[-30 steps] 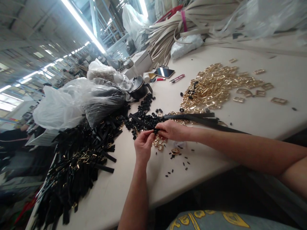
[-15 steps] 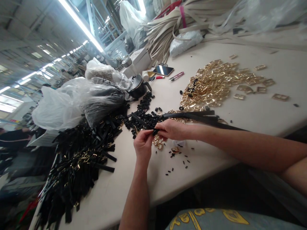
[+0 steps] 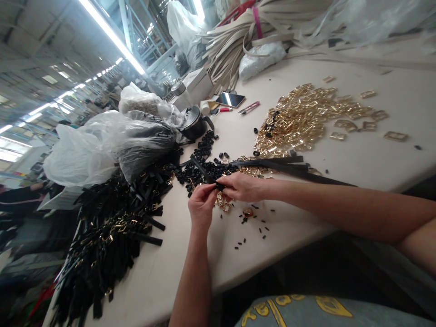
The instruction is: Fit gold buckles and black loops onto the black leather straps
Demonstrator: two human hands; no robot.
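Observation:
A black strap (image 3: 201, 168) runs up and away from my fingers, over a heap of small black loops (image 3: 218, 170). My left hand (image 3: 202, 200) is closed in a pinch on the strap's near end. Against it, my right hand (image 3: 238, 185) also pinches the strap, its fingertips touching the left ones. The exact spot between the fingers is partly hidden. Gold buckles (image 3: 223, 203) lie just under my hands, and a single gold buckle (image 3: 248, 212) rests nearby among small black bits. More black straps (image 3: 269, 162) stretch out behind my right wrist.
A large pile of gold buckles (image 3: 299, 118) spreads at the right. Finished-looking black straps with buckles (image 3: 116, 231) are heaped at the left edge. Behind stand a dark lidded mug (image 3: 195, 123), a phone (image 3: 230, 99), thread snips (image 3: 249, 107), plastic bags (image 3: 85, 145) and beige straps (image 3: 225, 54).
Both hands stay together at the strap's end. The strap's free part now stands a little steeper. The whole view has shifted slightly.

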